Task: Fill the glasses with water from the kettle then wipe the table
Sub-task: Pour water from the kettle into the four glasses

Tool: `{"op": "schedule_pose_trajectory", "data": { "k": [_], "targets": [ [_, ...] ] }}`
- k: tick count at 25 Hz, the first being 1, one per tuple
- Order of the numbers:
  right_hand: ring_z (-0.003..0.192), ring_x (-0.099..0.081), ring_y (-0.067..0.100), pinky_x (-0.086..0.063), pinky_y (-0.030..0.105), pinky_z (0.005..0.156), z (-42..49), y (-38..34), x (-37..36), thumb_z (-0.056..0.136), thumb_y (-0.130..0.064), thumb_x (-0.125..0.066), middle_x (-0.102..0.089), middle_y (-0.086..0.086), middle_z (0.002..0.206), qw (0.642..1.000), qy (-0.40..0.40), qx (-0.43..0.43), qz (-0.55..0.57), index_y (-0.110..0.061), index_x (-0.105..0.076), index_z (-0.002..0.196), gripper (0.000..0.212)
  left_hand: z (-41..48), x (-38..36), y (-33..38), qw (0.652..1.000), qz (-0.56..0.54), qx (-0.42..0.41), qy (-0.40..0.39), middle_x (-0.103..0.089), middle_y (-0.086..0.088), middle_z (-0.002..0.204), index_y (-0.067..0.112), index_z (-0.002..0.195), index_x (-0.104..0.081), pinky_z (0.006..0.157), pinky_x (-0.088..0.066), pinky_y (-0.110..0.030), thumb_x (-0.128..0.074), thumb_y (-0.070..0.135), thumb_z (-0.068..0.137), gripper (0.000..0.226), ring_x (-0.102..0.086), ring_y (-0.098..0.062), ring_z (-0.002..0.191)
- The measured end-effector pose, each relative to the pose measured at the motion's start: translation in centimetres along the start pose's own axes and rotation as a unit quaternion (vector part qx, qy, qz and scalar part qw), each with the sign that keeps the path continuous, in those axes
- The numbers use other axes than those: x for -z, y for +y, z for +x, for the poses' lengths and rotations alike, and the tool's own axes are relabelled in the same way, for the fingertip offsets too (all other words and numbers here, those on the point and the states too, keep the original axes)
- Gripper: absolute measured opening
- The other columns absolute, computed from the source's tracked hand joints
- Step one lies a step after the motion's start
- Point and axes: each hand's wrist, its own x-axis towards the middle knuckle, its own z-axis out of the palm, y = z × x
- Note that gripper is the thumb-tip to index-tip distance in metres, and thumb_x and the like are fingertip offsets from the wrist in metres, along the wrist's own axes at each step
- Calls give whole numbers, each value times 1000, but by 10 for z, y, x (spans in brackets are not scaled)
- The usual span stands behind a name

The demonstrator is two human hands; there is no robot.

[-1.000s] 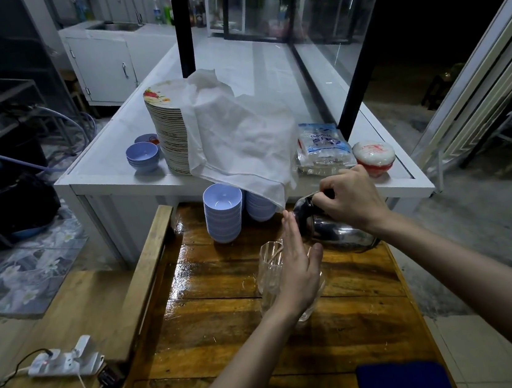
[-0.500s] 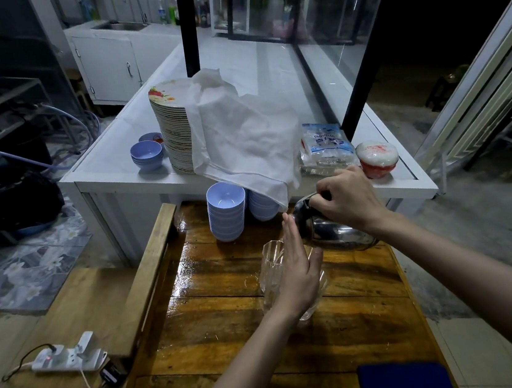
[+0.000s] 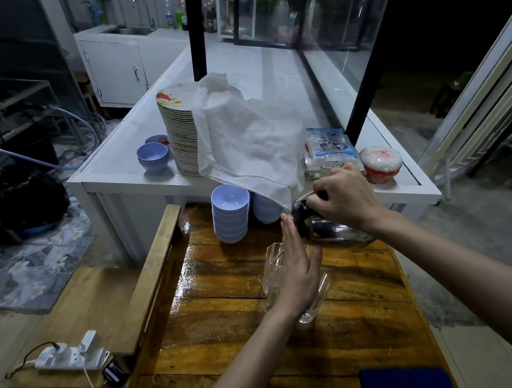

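Note:
A shiny steel kettle stands at the far right of the wet wooden table. My right hand grips the black handle on top of it. Two clear glasses stand side by side in the middle of the table: the left glass and the right glass, mostly hidden by my hand. My left hand wraps around them, fingers stretched toward the kettle. A dark blue cloth lies at the table's near right corner.
Two stacks of light blue bowls stand at the table's far edge. Behind is a white counter with a plate stack under a white cloth, a bag, a red-and-white bowl. A power strip lies on the bench at left.
The view has shifted slightly. Both hands stay where they were, the left on the glasses and the right on the kettle handle.

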Motion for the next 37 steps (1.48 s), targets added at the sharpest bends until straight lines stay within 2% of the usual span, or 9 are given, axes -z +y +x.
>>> {"op": "schedule_pose_trajectory", "data": {
  "k": [8, 16, 22, 25, 29, 31, 34, 37],
  "targets": [
    [57, -53, 22, -34, 35, 75, -2, -3, 4, 80, -39, -44, -59, 6, 50, 1000, -2, 20, 8, -11, -65, 55, 43, -2, 0, 1, 1000, 1, -9, 8, 20, 3, 160, 18, 151, 16, 103, 12, 2, -35, 29, 103, 71, 17, -10, 148],
    [54, -50, 21, -36, 35, 74, -6, -3, 7, 79, -40, -42, -56, 6, 48, 999, 4, 31, 19, -11, -64, 54, 44, -6, -4, 2, 1000, 19, -6, 15, 20, 3, 160, 17, 151, 17, 98, 16, 5, -35, 28, 104, 71, 16, -11, 148],
    [58, -53, 23, -33, 35, 75, -7, 3, 1, 78, -38, -45, -59, 8, 50, 999, 16, 21, 31, -10, -64, 54, 41, -4, -5, 3, 1000, 19, -6, 9, 20, 3, 160, 17, 151, 16, 103, 14, 3, -35, 30, 103, 71, 16, -10, 148],
    [59, -51, 22, -33, 35, 74, -15, 11, -1, 79, -41, -44, -57, 6, 50, 998, 19, -12, 58, -10, -62, 53, 44, -1, -6, 3, 999, 48, -16, -2, 23, 5, 159, 20, 150, 18, 107, 15, -3, -35, 33, 103, 71, 18, -8, 147],
    [55, -47, 18, -26, 31, 69, -30, 27, -2, 79, -43, -43, -54, 2, 50, 986, 29, -92, 135, -11, -60, 52, 44, 7, -9, 7, 995, 93, -46, -10, 18, 5, 160, 18, 152, 11, 120, 5, -24, -36, 27, 104, 68, 17, -4, 147],
    [50, -49, 17, -33, 29, 62, -40, 40, -5, 80, -37, -48, -56, 2, 48, 969, 37, -142, 198, -9, -63, 53, 42, 12, -11, 11, 991, 116, -62, -12, 13, 4, 162, 18, 153, 6, 121, 4, -26, -36, 25, 103, 66, 16, -1, 146],
    [47, -45, 13, -32, 28, 51, -61, 57, -7, 83, -28, -54, -53, 1, 48, 936, 42, -219, 272, -10, -58, 51, 36, 22, -19, 18, 985, 148, -85, -40, 7, 3, 163, 17, 154, -1, 122, 3, -26, -35, 25, 103, 62, 13, -2, 147],
    [50, -46, 13, -35, 30, 50, -85, 78, -11, 86, -20, -59, -52, -1, 49, 893, 50, -304, 328, -18, -56, 51, 36, 33, -37, 23, 975, 185, -107, -68, 3, 2, 163, 16, 155, -5, 121, 2, -26, -36, 26, 103, 61, 8, -6, 149]
  ]
}}
